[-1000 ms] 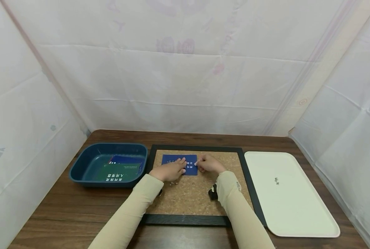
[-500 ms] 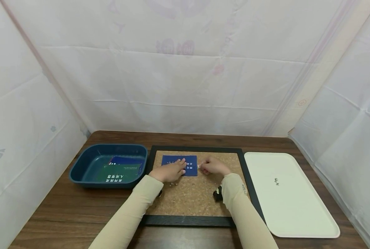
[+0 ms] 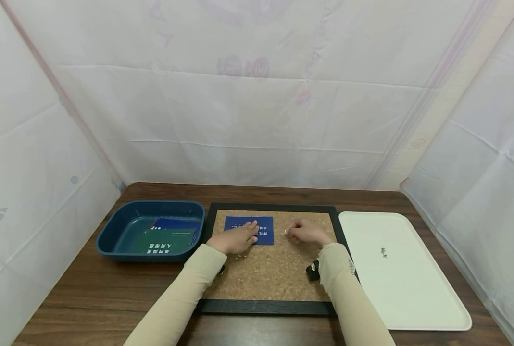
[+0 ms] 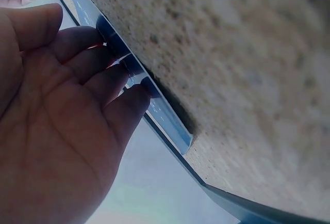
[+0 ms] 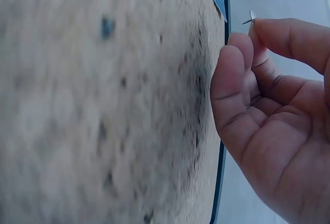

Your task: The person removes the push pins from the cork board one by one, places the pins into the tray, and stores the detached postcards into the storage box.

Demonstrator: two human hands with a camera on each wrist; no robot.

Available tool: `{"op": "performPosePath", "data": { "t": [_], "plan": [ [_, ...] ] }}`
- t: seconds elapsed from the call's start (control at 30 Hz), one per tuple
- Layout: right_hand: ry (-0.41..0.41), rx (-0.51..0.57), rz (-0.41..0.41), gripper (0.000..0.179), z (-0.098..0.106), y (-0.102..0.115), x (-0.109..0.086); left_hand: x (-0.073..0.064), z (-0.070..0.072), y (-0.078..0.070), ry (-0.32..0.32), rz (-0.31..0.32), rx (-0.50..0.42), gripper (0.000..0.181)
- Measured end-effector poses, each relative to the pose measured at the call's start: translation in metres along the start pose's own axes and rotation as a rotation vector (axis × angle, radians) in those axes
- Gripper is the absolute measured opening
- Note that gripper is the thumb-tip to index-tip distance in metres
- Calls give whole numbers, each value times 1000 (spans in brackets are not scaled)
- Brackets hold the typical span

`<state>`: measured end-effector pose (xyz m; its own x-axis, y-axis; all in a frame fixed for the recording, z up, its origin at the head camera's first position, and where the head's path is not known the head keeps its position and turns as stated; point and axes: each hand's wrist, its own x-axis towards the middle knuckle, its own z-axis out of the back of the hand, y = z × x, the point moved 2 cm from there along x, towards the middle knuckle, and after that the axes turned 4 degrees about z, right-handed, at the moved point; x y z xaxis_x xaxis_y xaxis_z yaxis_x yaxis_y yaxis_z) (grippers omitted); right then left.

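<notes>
A blue card with white print lies on the cork board, toward its back. My left hand rests on the card, fingers extended and fingertips touching it; in the left wrist view the card's near edge stands slightly off the cork. To the right of the card, my right hand is over the board, apart from the card. Thumb and forefinger pinch a thumbtack by its head, its pin pointing toward the card's side. The other fingers are curled loosely.
On the left stands a dark blue tub with a green card and a blue card inside. A white tray lies to the right. Small pale bits sit by my left wrist. The board has a black frame.
My right hand has moved from the card's right edge to the right, carrying the thumbtack away from it. My left hand and the card have stayed in place.
</notes>
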<state>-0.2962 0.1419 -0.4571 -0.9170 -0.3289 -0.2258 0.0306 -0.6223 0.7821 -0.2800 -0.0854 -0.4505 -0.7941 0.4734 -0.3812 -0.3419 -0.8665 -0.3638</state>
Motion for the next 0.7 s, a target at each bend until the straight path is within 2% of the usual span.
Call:
{"op": "performPosePath", "data": {
  "t": [0.2,0.47,0.7],
  "plan": [
    [-13,15,-29,21,10,-7,-7,4,-3,4,-2,-1,-5,50],
    [-15,49,9,27,27,-15,-18,3,-2,4,1,1,-4,50],
    [-38,40,-7,28,41,-25,-29,2,-3,4,-1,1,2,50]
  ]
}}
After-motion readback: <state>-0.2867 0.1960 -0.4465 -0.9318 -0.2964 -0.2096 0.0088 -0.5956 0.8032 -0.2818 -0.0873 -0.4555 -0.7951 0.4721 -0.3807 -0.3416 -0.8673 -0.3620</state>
